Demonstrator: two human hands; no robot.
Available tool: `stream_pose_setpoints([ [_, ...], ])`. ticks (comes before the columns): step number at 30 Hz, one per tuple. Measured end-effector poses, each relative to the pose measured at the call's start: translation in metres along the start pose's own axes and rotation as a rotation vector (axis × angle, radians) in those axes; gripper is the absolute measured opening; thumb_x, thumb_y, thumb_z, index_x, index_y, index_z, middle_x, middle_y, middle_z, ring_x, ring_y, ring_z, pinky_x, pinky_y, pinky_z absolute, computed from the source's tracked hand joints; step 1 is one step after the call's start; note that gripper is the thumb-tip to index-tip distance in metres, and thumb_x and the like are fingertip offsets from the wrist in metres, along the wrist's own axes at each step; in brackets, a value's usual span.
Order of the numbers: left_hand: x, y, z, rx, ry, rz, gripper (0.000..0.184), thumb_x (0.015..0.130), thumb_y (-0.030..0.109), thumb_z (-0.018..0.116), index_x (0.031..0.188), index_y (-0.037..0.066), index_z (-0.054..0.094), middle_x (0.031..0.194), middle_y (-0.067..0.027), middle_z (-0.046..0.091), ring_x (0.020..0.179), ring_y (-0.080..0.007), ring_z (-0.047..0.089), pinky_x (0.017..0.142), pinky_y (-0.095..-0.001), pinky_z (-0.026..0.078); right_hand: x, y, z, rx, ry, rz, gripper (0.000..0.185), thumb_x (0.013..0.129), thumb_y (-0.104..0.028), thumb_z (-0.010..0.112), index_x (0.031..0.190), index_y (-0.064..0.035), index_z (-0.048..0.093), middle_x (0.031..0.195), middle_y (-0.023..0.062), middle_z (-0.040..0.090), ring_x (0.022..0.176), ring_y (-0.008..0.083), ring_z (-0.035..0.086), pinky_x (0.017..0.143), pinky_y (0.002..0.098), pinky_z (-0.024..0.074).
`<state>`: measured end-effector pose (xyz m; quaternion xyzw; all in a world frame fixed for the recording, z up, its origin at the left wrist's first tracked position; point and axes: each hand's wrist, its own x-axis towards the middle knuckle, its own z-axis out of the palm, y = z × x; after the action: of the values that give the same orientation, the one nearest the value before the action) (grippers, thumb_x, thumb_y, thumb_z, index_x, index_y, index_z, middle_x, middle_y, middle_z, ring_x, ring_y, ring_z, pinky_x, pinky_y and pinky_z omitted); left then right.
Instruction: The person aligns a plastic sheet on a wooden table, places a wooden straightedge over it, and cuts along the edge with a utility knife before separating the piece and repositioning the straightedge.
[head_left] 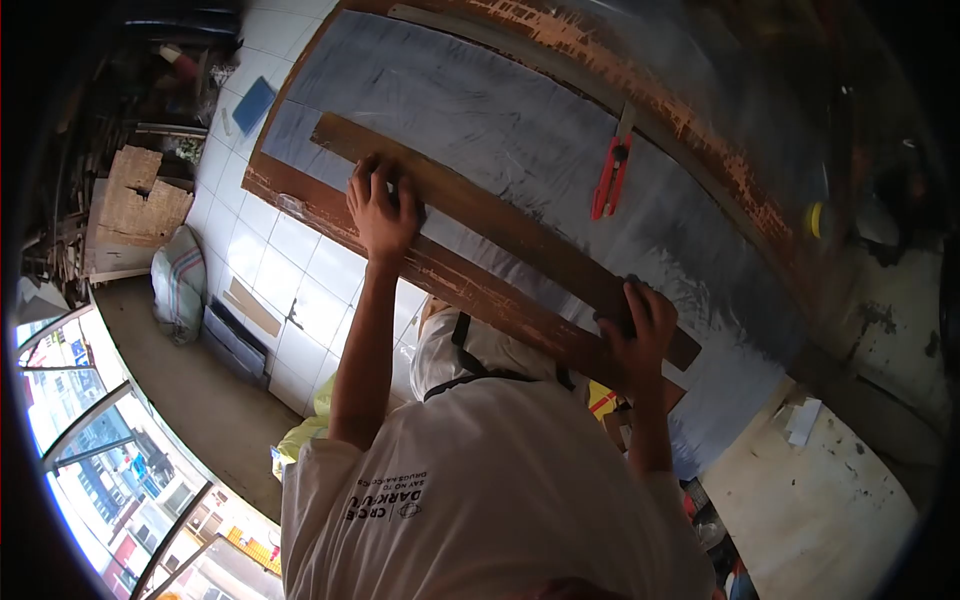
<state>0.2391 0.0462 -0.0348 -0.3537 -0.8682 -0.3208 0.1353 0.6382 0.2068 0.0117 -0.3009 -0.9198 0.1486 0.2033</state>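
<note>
Nearest me, there's my pale shirt (500, 470), its print upside down from up here: "SAY NO TO" is readable, and a bigger word starts "DARK"; the rest is lost in the folds.

Just beyond, both hands are on the long brown strip (480, 210). My left hand (383, 215) has it near its left end, fingers bent over it. My right hand (645, 330) is closed on it close to the right end, fingers over the top and thumb on my side. So this looks like a steadying hold, strip flat on the worktop (440, 255), running roughly along the near edge with a narrow band of grey between. Any shift from here calls for moving both ends together, pressure even, or I'd judge it will swing askew.

Farther in, on the grey sheet (480, 120), lies the red cutter (611, 178), right of the middle, well apart from my fingers, its blade end towards the far edge. A thin pale strip (470, 32) runs along that far side. I can't read any brand on the cutter.

Out past the left corners, on the tiled floor (262, 245), there's a blue piece (253, 106), and a striped sack (178, 285) slumps by the wall side. No lettering I can make out there.
</note>
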Motion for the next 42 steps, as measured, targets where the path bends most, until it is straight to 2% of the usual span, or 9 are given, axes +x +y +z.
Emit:
stream_pose_setpoints([
  [7,0.001,0.001,0.005,0.019,0.062,0.047,0.028,0.092,0.022,0.063,0.118,0.011,0.067,0.131,-0.0127,0.059,0.123,-0.0350,0.053,0.105,-0.0479,0.039,-0.006,0.014,0.005,0.045,0.042,-0.031,0.061,0.077,-0.046,0.082,0.128,-0.0144,0.068,0.130,0.0040,0.062,0.114,0.0262,0.058,0.098,0.0448,0.0422],
  [13,0.002,-0.003,0.007,0.034,0.058,0.093,0.028,0.092,0.023,0.063,0.117,0.010,0.067,0.129,-0.0151,0.060,0.121,-0.0368,0.055,0.103,-0.0489,0.040,-0.007,0.015,0.006,0.045,0.054,-0.015,0.060,0.077,-0.049,0.081,0.126,-0.0153,0.069,0.128,0.0036,0.063,0.112,0.0267,0.058,0.098,0.0459,0.0422],
  [15,0.002,-0.003,0.007,0.040,0.065,0.119,0.026,0.093,0.018,0.063,0.117,0.007,0.067,0.126,-0.0159,0.061,0.120,-0.0363,0.055,0.104,-0.0485,0.041,-0.007,0.014,0.004,0.040,0.060,-0.022,0.060,0.077,-0.049,0.081,0.126,-0.0154,0.069,0.127,0.0036,0.063,0.111,0.0268,0.058,0.098,0.0462,0.0423],
  [17,-0.001,-0.001,0.004,0.041,0.056,0.101,0.026,0.094,0.018,0.063,0.117,0.006,0.067,0.128,-0.0164,0.061,0.121,-0.0367,0.055,0.104,-0.0484,0.041,-0.006,0.014,0.003,0.043,0.046,-0.026,0.061,0.077,-0.045,0.082,0.126,-0.0122,0.069,0.128,0.0050,0.064,0.112,0.0273,0.058,0.097,0.0443,0.0423],
  [20,0.001,0.000,0.005,0.037,0.055,0.084,0.027,0.094,0.019,0.062,0.118,0.006,0.066,0.130,-0.0170,0.059,0.123,-0.0373,0.053,0.105,-0.0483,0.041,-0.008,0.017,0.006,0.032,0.049,-0.035,0.057,0.081,-0.049,0.079,0.125,-0.0138,0.069,0.127,0.0041,0.063,0.110,0.0268,0.057,0.097,0.0460,0.0423],
  [30,-0.002,-0.004,0.004,0.017,0.061,0.073,0.029,0.093,0.020,0.065,0.119,0.007,0.068,0.128,-0.0161,0.060,0.121,-0.0359,0.055,0.104,-0.0468,0.042,-0.010,0.016,0.009,0.026,0.085,-0.062,0.055,0.080,-0.047,0.079,0.123,-0.0128,0.070,0.127,0.0045,0.063,0.112,0.0268,0.057,0.097,0.0451,0.0417],
  [37,-0.002,-0.003,0.005,0.029,0.072,0.046,0.031,0.094,0.023,0.066,0.121,0.007,0.068,0.131,-0.0167,0.059,0.122,-0.0365,0.055,0.104,-0.0463,0.043,-0.007,0.015,-0.002,0.065,0.002,-0.049,0.051,0.079,-0.039,0.082,0.122,-0.0138,0.070,0.125,0.0063,0.062,0.112,0.0288,0.057,0.096,0.0460,0.0427],
  [42,-0.004,-0.012,0.009,0.000,0.100,0.020,0.037,0.098,0.030,0.062,0.124,0.005,0.065,0.135,-0.0205,0.055,0.125,-0.0403,0.052,0.107,-0.0487,0.040,-0.011,0.023,-0.023,0.086,-0.070,-0.042,0.052,0.077,-0.031,0.084,0.124,-0.0133,0.069,0.125,0.0085,0.060,0.112,0.0318,0.057,0.095,0.0473,0.0447],
])
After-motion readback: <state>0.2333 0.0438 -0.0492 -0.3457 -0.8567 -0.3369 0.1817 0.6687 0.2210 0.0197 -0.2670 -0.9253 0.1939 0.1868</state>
